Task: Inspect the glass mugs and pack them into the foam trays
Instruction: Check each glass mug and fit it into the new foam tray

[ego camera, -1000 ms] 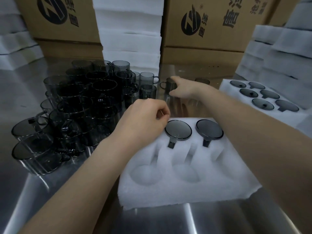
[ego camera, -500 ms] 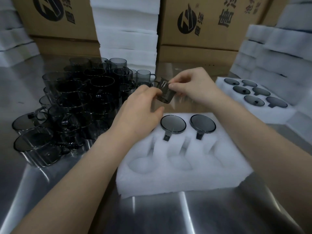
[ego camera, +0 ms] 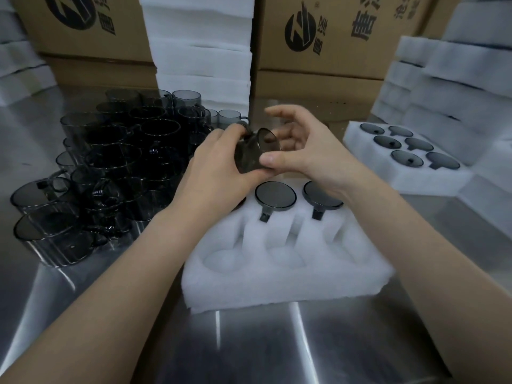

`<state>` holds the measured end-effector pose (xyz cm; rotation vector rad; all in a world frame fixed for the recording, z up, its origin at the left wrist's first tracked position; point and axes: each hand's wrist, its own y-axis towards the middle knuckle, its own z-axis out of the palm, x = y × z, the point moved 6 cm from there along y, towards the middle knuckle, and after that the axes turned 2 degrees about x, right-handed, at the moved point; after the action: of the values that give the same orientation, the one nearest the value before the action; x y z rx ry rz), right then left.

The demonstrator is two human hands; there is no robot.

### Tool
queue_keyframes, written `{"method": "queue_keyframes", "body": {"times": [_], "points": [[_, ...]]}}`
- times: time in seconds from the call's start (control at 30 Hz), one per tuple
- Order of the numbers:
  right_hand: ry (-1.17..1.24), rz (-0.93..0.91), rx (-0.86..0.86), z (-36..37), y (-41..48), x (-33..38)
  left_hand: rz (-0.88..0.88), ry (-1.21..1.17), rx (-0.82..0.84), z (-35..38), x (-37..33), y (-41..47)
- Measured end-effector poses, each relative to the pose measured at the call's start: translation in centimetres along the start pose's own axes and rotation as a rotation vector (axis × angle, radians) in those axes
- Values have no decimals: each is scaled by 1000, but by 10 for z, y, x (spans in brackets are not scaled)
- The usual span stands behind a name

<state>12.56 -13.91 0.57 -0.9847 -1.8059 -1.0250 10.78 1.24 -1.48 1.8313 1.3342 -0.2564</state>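
At the left we see a heap of smoked glass mugs (ego camera: 116, 167) on the steel table (ego camera: 249, 342), their outlines merging in the dark (we cannot count them). Our left hand (ego camera: 219, 167) grips one glass mug (ego camera: 255, 151), tilted above the far edge of the near foam tray (ego camera: 277, 281). Its handle is hard to make out among the fingers. Our right hand (ego camera: 302, 151) lays its thumb on the mug's wall, fingers spread loosely behind the mouth; whether they touch glass we cannot tell. Two packed mugs (ego camera: 275, 195) sit in the tray's far row, where the left hand hides the leftmost pocket. Rightmost, a filled tray (ego camera: 415, 181) holds six.
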Motion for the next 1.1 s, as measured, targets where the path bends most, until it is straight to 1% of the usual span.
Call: {"method": "queue_keyframes", "body": {"times": [0.07, 0.17, 0.27, 0.37, 0.43, 0.5, 0.6, 0.7, 0.77, 0.83, 1.0, 1.1], "points": [[-46, 15, -11, 1, 0, 0, 24, -10, 5, -1, -2, 0], [-164, 25, -73, 3, -2, 2, 85, -14, 14, -2, -6, -1], [-162, 25, -132, 1, -2, 1, 144, 5, -1, -4, -11, -2], [-17, 27, -189, -6, 0, -4, 157, -30, -7, -5, -13, -4], [130, 47, -178, -8, 2, -10, 154, -77, -3, -6, -16, -5], [313, 72, -108, -6, 4, -15, 134, -133, -7, -8, -16, -6], [551, 104, 52, -1, 5, -17, 75, -192, -46, -11, -13, -6], [692, 100, 184, 4, 3, -14, 22, -261, -73, -13, -10, -7], [644, 58, 201, 6, 2, -11, 10, -258, -74, -14, -10, -8], [516, 29, 160, 7, 2, -10, 15, -222, -58, -12, -11, -7], [39, -20, -60, 2, -2, -5, 99, -55, -12, -9, -17, -6], [-108, -64, -173, -1, -3, 1, 165, -4, 10, -6, -22, -7]]}}
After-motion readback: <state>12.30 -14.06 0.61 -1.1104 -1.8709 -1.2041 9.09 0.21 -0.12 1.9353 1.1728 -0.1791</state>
